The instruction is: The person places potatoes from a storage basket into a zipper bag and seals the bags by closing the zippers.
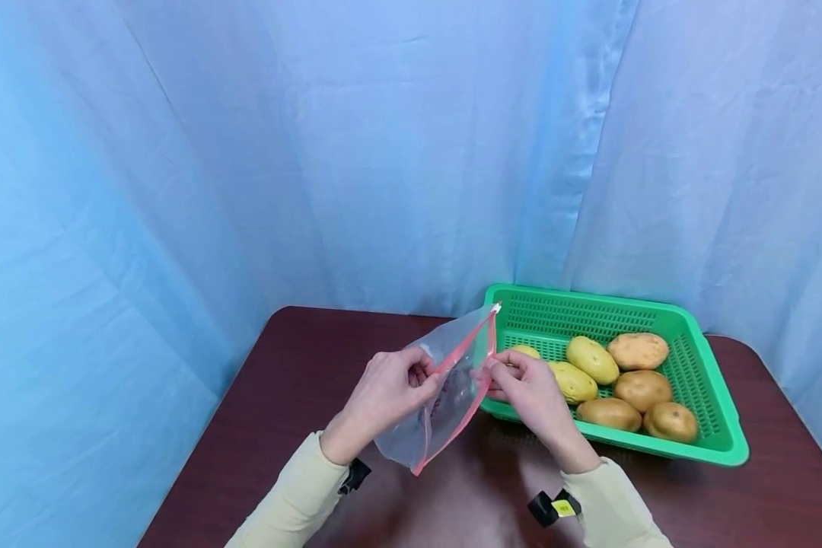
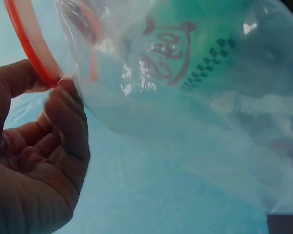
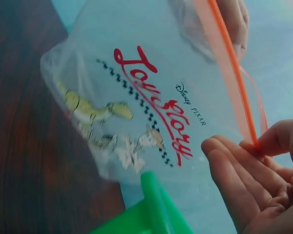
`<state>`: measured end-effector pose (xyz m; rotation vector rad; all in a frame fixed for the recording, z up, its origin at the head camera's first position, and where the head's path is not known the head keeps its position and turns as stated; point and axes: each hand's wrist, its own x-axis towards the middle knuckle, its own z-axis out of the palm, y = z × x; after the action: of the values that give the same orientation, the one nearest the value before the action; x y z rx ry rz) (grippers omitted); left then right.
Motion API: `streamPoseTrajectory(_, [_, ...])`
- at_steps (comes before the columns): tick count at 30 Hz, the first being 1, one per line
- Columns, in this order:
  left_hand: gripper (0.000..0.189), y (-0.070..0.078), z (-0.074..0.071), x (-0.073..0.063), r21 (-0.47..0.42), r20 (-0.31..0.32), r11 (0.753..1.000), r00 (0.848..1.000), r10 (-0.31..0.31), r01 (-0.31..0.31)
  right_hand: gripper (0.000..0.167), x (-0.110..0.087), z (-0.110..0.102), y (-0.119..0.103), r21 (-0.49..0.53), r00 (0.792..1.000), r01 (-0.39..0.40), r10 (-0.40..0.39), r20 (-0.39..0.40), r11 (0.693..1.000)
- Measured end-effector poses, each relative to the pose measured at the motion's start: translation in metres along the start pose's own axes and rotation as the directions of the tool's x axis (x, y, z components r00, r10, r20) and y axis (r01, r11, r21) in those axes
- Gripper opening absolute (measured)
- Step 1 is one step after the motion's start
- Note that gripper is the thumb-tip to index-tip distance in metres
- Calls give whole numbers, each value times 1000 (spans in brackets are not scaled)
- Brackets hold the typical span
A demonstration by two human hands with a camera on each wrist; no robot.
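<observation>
A clear zipper bag (image 1: 399,445) with a red-orange zip edge and a small white slider (image 1: 496,307) is held up over the table, its mouth parted. My left hand (image 1: 392,387) pinches the left side of the rim between thumb and fingers. On the opposite side, my right hand (image 1: 536,390) pinches the other rim edge. In the right wrist view the bag (image 3: 151,105) shows cartoon figures and red "Toy Story" lettering; its thumb and index finger grip the orange strip while the other fingers extend along the plastic. Through the left wrist view the bag (image 2: 176,112) looks see-through.
A green plastic basket (image 1: 728,452) stands at the right of the dark table (image 1: 301,358), just beyond my right hand. In it lie several yellow potatoes (image 1: 592,360), brown potatoes (image 1: 644,391) and a paler tan potato (image 1: 638,352). Blue curtains (image 1: 411,152) hang behind.
</observation>
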<state>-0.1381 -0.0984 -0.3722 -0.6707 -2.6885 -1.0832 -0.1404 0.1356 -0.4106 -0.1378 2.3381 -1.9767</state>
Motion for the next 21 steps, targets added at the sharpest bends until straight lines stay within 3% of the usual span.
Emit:
streamPoseTrajectory(4, [5,-6,-1,0,-72,-18,996,998,-54,52,28,-1,-7,8,-195,997,21,-35,-66,981])
streamPoseTrajectory(7, [10,-10,-2,1,-150,-44,982,991,-124,116,22,-1,-12,13,-393,986,35,-95,-135,919])
streamPoseTrajectory(10, [12,-13,2,1,-210,-29,963,983,-181,171,18,-1,-14,16,-513,971,42,-156,-181,857])
streamPoseTrajectory(13, [8,-14,10,0,-247,9,950,981,-196,192,16,-2,-10,16,-541,967,60,-183,-176,839])
streamPoseTrajectory(17, [3,-11,23,-1,-261,22,950,985,-170,170,15,-5,-1,14,-559,977,76,-173,-122,826])
streamPoseTrajectory(21, [7,-9,27,-4,-116,-87,990,992,-90,79,11,-10,1,15,-556,989,69,-129,-69,828])
